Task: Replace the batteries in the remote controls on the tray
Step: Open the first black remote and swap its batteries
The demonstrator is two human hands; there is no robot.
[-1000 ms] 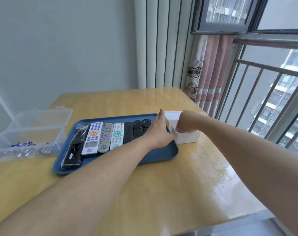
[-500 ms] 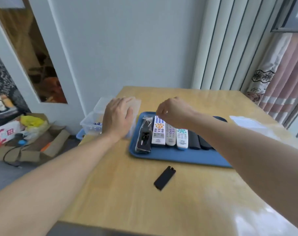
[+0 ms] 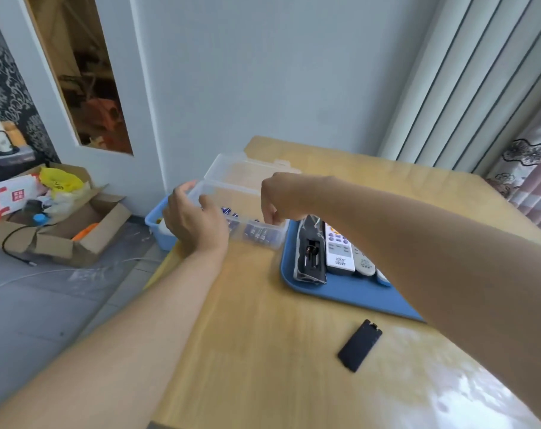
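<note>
A blue tray [image 3: 340, 292] on the wooden table [image 3: 247, 366] holds several remotes side by side. The leftmost is a black remote [image 3: 309, 255] in a plastic wrap, back up, with its battery bay uncovered. A white remote [image 3: 340, 255] lies beside it. The black battery cover [image 3: 359, 345] lies on the table in front of the tray. Left of the tray stands a clear plastic box [image 3: 272, 243] with its lid back and batteries [image 3: 258, 233] inside. My left hand [image 3: 195, 221] grips the box's left end. My right hand [image 3: 274, 202] dips fingers-down into the box, and its fingertips are hidden.
The clear box sits at the table's left edge, with a blue bin [image 3: 156, 221] just beyond it below the table. On the floor to the left lies an open cardboard box [image 3: 77, 230] with clutter. A curtain [image 3: 529, 168] hangs at the far right.
My view has swung further left and down. My left hand moved from the box's top to its left end, the lid now stands back, and my right hand moved from above the tray into the box.
</note>
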